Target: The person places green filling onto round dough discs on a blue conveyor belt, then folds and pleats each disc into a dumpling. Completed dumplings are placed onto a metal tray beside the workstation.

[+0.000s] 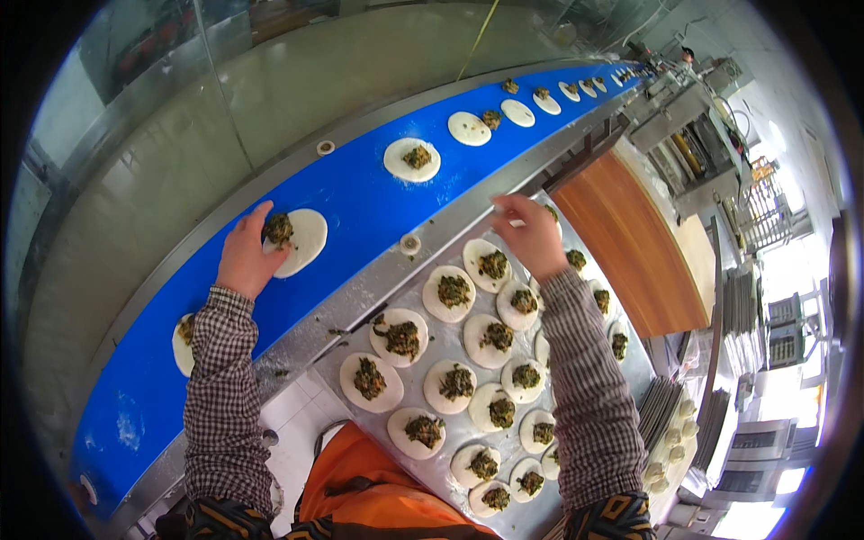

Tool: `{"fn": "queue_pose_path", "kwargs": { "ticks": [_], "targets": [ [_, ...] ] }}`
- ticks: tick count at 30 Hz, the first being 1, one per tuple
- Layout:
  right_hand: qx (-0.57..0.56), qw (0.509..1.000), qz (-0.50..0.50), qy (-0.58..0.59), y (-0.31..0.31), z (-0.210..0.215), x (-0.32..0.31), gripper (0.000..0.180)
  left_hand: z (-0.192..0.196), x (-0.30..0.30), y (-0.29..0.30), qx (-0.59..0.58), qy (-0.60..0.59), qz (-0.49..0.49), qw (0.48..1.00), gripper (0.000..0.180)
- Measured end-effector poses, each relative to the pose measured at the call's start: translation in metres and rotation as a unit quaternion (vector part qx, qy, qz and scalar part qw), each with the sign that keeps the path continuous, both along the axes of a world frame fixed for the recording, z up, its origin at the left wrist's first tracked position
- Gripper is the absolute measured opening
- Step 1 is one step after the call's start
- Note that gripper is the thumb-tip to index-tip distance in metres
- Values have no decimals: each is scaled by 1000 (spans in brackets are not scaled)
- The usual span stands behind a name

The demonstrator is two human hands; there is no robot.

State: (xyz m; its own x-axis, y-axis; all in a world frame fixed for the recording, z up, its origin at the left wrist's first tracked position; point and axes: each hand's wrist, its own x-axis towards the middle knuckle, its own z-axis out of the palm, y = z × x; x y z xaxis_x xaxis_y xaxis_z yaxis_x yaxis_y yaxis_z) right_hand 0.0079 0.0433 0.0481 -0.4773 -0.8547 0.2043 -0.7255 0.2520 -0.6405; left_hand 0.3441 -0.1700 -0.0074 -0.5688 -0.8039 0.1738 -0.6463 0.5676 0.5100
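Note:
My left hand (245,255) reaches over the blue conveyor belt, its thumb and fingers curved around a clump of chopped green filling (278,229). That clump lies at the left edge of a round, flat dough piece (308,241). My right hand (529,236) hovers over the far edge of a metal tray (360,421), its fingers curled together and nothing visible in them. Below and around it, several dough rounds (449,294) rest on the tray, each topped with a similar green mound (497,337). My right forearm hides part of the tray.
More dough rounds (412,160) lie along the blue belt (360,211), which runs away to the far right. Some have filling beside them or none. Beyond the tray stands a wooden panel (621,243). Stacked trays (660,409) are at the right. A person (688,56) is far off.

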Motion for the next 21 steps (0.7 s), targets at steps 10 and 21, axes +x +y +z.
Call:
{"fn": "queue_pose_path", "kwargs": {
  "ticks": [10,21],
  "targets": [
    [107,936,286,175,-164,-24,51,40,-1,61,16,-34,0,52,998,43],
    [206,938,277,27,-213,-69,88,77,-28,177,23,167,221,75,958,58]
  ]
}}
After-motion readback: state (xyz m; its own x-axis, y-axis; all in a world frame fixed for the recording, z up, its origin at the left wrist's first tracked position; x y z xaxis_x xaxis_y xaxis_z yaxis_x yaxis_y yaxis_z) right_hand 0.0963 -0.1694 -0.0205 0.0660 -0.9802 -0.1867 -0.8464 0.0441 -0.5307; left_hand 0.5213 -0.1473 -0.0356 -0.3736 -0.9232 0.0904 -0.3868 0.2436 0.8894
